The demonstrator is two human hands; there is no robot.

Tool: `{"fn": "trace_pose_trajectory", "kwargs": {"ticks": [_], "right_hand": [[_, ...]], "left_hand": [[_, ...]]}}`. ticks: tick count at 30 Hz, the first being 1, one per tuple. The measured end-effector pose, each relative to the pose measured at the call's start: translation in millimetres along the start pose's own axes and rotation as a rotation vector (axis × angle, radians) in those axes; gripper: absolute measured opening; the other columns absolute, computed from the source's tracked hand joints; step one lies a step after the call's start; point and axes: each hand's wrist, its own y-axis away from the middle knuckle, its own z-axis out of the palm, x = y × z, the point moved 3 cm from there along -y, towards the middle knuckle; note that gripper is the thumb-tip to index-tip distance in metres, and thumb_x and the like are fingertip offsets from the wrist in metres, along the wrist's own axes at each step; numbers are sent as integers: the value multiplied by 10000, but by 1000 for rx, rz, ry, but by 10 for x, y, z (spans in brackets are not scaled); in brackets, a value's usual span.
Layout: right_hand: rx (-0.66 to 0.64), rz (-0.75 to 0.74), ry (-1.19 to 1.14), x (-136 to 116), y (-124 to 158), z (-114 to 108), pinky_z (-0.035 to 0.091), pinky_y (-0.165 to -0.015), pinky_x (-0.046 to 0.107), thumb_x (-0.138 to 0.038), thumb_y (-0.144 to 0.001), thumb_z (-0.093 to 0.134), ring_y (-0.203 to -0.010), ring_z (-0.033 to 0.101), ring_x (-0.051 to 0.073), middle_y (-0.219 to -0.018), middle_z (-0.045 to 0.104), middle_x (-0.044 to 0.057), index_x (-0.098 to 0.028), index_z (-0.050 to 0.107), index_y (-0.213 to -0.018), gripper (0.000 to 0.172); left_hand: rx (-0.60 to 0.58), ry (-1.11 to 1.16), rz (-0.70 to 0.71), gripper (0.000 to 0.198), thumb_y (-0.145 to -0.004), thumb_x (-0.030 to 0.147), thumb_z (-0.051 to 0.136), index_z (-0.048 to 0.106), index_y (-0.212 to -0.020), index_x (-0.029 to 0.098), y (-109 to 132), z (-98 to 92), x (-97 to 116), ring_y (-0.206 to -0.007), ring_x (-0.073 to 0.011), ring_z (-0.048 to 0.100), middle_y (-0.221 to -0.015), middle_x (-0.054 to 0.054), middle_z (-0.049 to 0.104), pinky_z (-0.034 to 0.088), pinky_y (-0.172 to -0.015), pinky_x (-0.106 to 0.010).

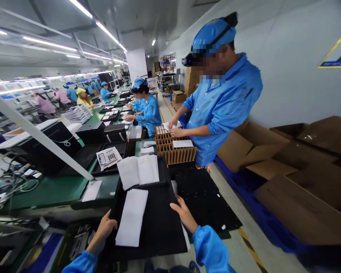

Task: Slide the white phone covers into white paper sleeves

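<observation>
My left hand [105, 228] grips the left edge of a black flat tray [159, 223], and my right hand [183, 215] grips its right edge. A white paper sheet [131, 217] lies on this tray. Just beyond it sits another black tray [162, 170] with two white sheets [138, 170] on it. Both my sleeves are blue.
A co-worker in blue [221, 102] stands at the right over a brown cardboard divider box [174, 149]. Flattened cartons [301, 182] lie on the floor at right. A white calculator [108, 157] and black cases sit on the green bench [53, 189]. Other workers line the far bench.
</observation>
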Motion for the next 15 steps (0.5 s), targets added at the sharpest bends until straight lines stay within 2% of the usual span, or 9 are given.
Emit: {"fn": "trace_pose_trajectory", "kwargs": {"ticks": [2, 5, 9, 15], "right_hand": [[-10, -17, 36, -32, -72, -6, 403, -1088, 377, -287, -637, 626, -1244, 529, 273, -1337, 541, 98, -176, 682, -1112, 491], [-12, -64, 93, -80, -130, 44, 337, -1138, 357, -171, -568, 577, -1257, 513, 259, -1283, 581, 87, -172, 673, -1121, 561], [10, -72, 147, -87, -83, 157, 379, -1112, 370, -164, -582, 517, -1213, 556, 268, -1253, 619, 103, -143, 590, -1234, 657], [40, -53, 174, -89, -30, 177, 448, -1066, 384, -168, -590, 510, -1171, 613, 281, -1222, 680, 77, -167, 588, -1256, 670]], "left_hand": [[11, -38, 23, 623, -392, 98, 452, 613, -991, 161, -36, 31, 8, -462, -183, 516, -472, 54, 550, 355, -415, -253], [41, -96, 55, 634, -401, 79, 457, 611, -1009, 170, -64, 35, -6, -580, -214, 588, -577, 37, 603, 411, -483, -269], [59, -126, 89, 643, -419, 71, 462, 598, -1041, 155, -62, 12, -34, -851, -266, 642, -802, -14, 676, 498, -674, -299], [22, -60, 182, 688, -419, 76, 452, 562, -1094, 153, -169, 13, -61, -1033, -313, 631, -966, -60, 703, 527, -837, -359]]}}
